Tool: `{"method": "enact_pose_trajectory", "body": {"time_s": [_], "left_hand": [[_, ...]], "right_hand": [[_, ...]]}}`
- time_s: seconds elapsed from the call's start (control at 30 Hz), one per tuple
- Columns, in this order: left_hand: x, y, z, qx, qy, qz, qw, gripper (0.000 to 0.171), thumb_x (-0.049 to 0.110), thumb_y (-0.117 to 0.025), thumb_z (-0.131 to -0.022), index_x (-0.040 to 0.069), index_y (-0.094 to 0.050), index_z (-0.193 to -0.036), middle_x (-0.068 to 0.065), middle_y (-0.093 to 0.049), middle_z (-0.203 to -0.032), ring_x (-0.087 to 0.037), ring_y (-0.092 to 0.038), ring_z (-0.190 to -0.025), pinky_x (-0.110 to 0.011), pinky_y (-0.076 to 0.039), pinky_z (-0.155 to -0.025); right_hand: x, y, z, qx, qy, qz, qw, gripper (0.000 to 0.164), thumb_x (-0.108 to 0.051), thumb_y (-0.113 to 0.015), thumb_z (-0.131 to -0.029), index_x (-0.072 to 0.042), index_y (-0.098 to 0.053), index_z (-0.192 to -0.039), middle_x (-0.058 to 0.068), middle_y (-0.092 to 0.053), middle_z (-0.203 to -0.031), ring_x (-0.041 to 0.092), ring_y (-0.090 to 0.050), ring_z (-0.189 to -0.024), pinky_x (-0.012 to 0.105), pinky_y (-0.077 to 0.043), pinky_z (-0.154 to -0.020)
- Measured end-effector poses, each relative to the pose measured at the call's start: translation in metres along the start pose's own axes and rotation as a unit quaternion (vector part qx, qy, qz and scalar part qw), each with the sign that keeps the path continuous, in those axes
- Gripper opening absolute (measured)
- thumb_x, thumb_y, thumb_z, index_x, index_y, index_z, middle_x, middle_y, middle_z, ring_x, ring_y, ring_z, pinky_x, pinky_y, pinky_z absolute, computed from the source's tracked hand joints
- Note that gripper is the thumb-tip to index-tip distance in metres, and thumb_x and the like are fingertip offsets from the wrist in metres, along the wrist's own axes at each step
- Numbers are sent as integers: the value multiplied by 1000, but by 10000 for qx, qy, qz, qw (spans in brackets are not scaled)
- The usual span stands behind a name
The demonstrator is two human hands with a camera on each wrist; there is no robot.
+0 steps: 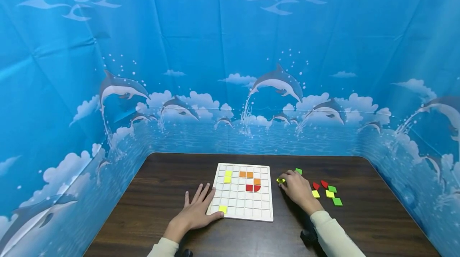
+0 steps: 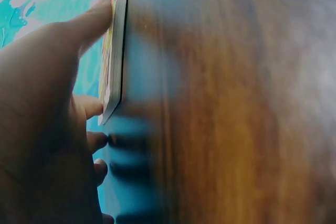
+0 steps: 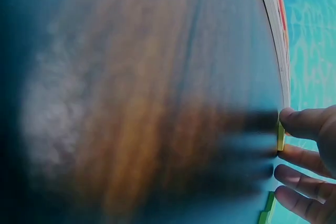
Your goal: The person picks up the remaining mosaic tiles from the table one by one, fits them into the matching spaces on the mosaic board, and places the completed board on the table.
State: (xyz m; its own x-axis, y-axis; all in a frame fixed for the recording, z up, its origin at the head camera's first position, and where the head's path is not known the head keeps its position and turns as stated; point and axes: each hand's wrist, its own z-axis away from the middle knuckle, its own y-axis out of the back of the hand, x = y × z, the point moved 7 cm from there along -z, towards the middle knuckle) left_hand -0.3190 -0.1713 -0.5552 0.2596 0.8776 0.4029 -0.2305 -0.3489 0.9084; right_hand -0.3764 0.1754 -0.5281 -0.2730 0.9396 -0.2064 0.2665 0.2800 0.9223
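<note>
A white grid board (image 1: 235, 201) lies on the dark wooden table. On it sit several yellow, orange and red tiles, among them a red quarter-round tile (image 1: 256, 188) and a yellow tile (image 1: 223, 209) in the near left corner. My left hand (image 1: 197, 212) is spread flat at the board's left side, with the thumb on its near left corner. Right of the board, my right hand (image 1: 297, 188) pinches a yellow tile (image 3: 281, 136) between thumb and index finger, low over the table. A green tile (image 1: 298, 171) lies just beyond that hand's fingers.
To the right of my right hand lie loose pieces: red tiles (image 1: 324, 184), yellow tiles (image 1: 330, 194) and green tiles (image 1: 337, 202). A blue dolphin-print curtain (image 1: 223, 69) surrounds the table (image 1: 151, 193) at the back and sides.
</note>
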Motion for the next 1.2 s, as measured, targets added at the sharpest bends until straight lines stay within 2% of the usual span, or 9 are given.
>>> {"method": "enact_pose_trajectory", "body": {"time_s": [0.17, 0.37, 0.47, 0.67, 0.9, 1.07, 1.2], "left_hand": [[0, -1, -2, -101, 151, -38, 9998, 102, 77, -61, -94, 16, -30, -170, -13, -15, -180, -40, -6, -167, -81, 5, -123], [-4, -5, -4, -108, 169, -33, 9998, 106, 80, -60, -92, 18, -26, -171, -11, -12, -181, -38, -4, -168, -81, 8, -123], [-5, -6, -5, -127, 202, -20, 9997, 106, 80, -59, -92, 19, -26, -172, -10, -12, -181, -38, -3, -168, -80, 8, -123], [0, 1, -1, -45, 126, 59, 9999, 103, 75, -64, -93, 14, -32, -169, -15, -18, -179, -42, -10, -167, -83, 4, -121], [-1, -1, -3, 55, -85, 359, 9993, 106, 77, -62, -92, 14, -27, -171, -17, -15, -179, -44, -4, -166, -84, 11, -119], [-7, -6, -7, -42, -37, 311, 9995, 109, 83, -58, -91, 18, -23, -172, -14, -10, -181, -41, 0, -167, -82, 13, -120], [-3, -1, -3, -151, 77, 191, 9997, 107, 79, -61, -92, 16, -26, -171, -14, -12, -180, -41, -3, -167, -82, 10, -121]], "right_hand": [[-3, 0, -3, -32, 83, 27, 10000, 13, -11, -89, -86, -14, -81, -95, 4, -73, -95, 21, -68, -83, 44, -62, -67], [-3, 0, -4, -134, 52, 31, 9999, 12, -10, -88, -86, -16, -80, -91, 3, -72, -93, 19, -67, -77, 42, -60, -63], [-3, 0, -3, -142, 65, 28, 9999, 12, -10, -89, -85, -16, -80, -90, 3, -72, -93, 18, -67, -77, 42, -60, -63], [-4, 2, -3, -139, 94, 15, 9999, 11, -10, -89, -85, -16, -80, -90, 4, -73, -93, 19, -68, -77, 41, -60, -63], [-4, 5, -3, -204, 24, -67, 9998, 12, -10, -89, -85, -15, -81, -92, 5, -73, -95, 19, -67, -76, 41, -59, -62], [-3, 4, -4, -221, -22, -54, 9997, 12, -11, -89, -85, -16, -81, -92, 4, -73, -94, 17, -66, -74, 39, -58, -61], [-3, 3, -5, -240, -92, -120, 9996, 12, -12, -89, -86, -16, -81, -93, 4, -72, -94, 15, -64, -72, 37, -57, -60]]}}
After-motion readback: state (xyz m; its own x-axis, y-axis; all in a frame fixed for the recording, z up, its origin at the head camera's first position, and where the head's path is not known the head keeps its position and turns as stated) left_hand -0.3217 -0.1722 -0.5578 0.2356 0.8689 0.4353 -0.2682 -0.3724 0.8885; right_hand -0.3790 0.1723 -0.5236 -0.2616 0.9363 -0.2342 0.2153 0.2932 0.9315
